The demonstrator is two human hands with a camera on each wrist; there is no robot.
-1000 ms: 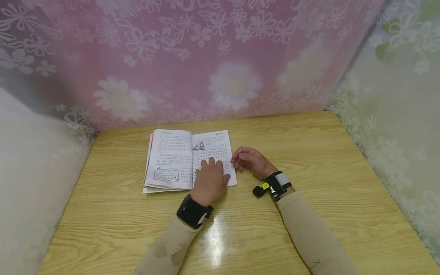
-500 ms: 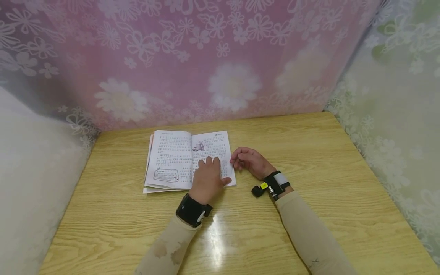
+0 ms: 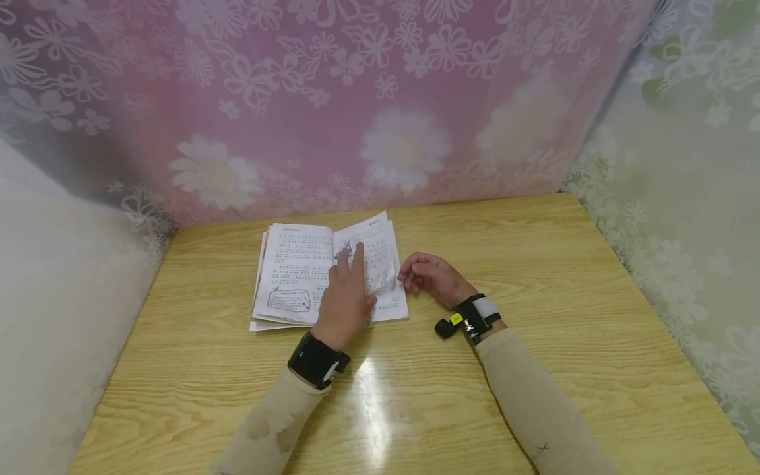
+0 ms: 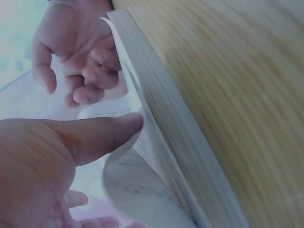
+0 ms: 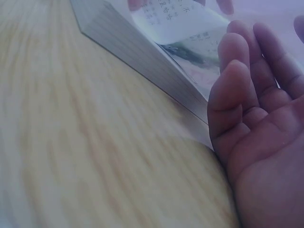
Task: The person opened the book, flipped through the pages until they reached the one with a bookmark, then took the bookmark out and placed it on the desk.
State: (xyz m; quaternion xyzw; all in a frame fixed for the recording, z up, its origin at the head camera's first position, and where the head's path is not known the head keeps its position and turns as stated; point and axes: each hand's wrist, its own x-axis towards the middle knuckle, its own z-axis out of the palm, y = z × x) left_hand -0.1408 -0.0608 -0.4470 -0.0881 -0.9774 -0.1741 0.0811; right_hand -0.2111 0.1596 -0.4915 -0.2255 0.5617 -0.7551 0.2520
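Observation:
An open book (image 3: 299, 260) lies on the wooden table, its pages printed with text and a small drawing. Across its right-hand page (image 3: 380, 247) rests my left hand (image 3: 344, 297), index and middle fingers stretched out straight. That page is raised and bends along its lower side. In the left wrist view the thumb (image 4: 107, 135) reaches to the page edges, and the lifted leaf (image 4: 137, 190) bows beneath the hand. My right hand (image 3: 436, 277) lies on its side at the book's right edge, fingers loosely curled around nothing.
The table (image 3: 534, 251) extends on every side of the book. A pink floral curtain (image 3: 404, 86) hangs behind it, with pale patterned sheets at left and right. Black straps with small cameras are on both wrists (image 3: 315, 359).
My left hand has shifted left and up the page, its fingers straightening. The right-hand page, flat before, is now lifted and bent. The right hand stays in place.

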